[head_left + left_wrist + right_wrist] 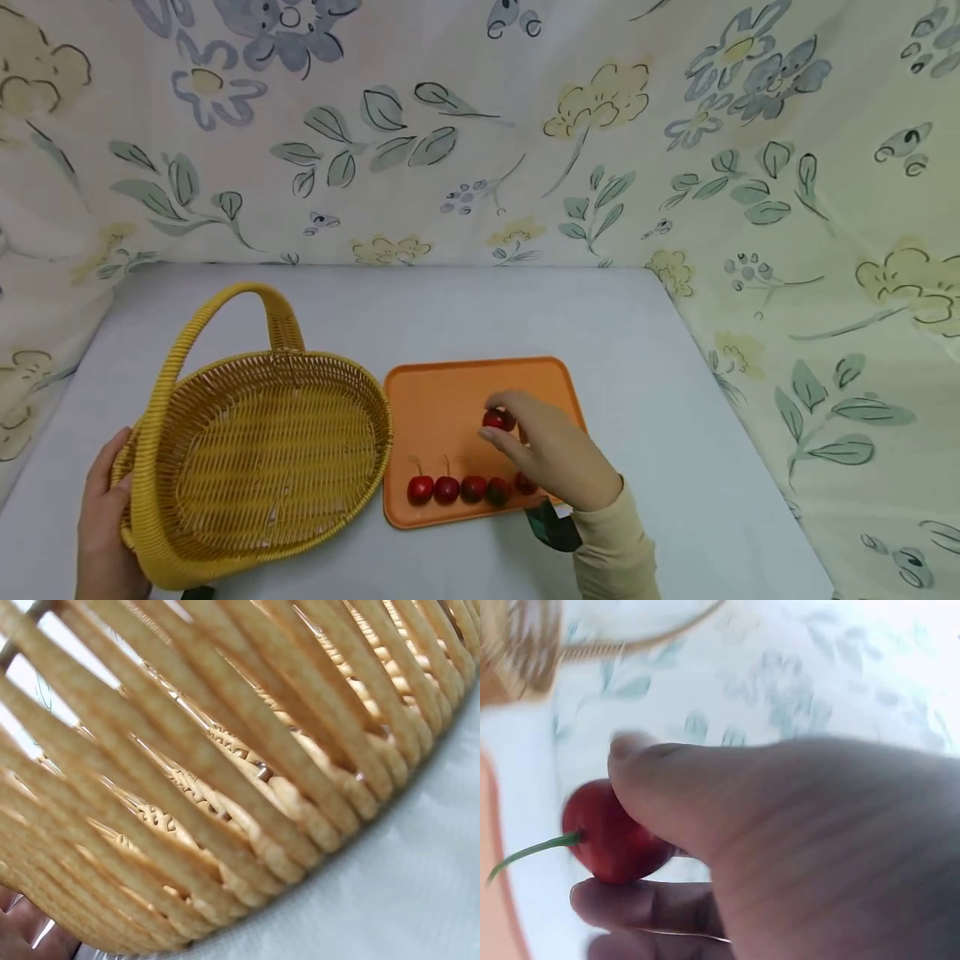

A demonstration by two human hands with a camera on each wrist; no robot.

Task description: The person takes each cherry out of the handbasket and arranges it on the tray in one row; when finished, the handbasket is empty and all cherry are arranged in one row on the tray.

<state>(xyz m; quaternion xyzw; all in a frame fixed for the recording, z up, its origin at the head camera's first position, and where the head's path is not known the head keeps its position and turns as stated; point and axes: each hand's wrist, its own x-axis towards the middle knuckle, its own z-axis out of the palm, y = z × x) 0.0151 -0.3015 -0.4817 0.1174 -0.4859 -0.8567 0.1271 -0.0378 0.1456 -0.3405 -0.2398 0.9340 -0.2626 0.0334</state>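
Observation:
My right hand pinches a red cherry between thumb and fingers, over the orange tray. In the right wrist view, the held cherry has a green stem pointing left. Below it, several dark red cherries lie in a row along the tray's near edge, and my hand partly covers the rightmost. At the left, my left hand grips the rim of a yellow wicker basket with a tall arched handle. The basket's woven wall fills most of the left wrist view.
The basket's right rim reaches the tray's left edge. Both stand on a white table. A floral cloth hangs behind the table and along its sides. Beside my right cuff shows a dark green piece.

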